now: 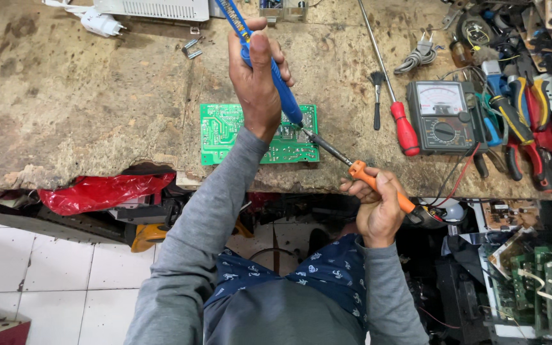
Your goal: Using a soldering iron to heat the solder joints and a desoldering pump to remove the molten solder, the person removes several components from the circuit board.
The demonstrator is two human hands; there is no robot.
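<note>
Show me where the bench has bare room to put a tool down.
Widest bare bench top lies left of the green circuit board, below the white plug. A narrower strip runs between left hand and red screwdriver. Right of the multimeter, pliers crowd everything.

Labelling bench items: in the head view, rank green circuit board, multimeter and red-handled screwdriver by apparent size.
1. green circuit board, partly hidden by the left hand
2. multimeter
3. red-handled screwdriver: longest, but thin

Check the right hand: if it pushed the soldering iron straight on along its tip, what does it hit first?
Most likely the green circuit board. The right hand aims the soldering iron up-left, its tip at the board beside the blue tool in the left hand. Contact unclear.
</note>
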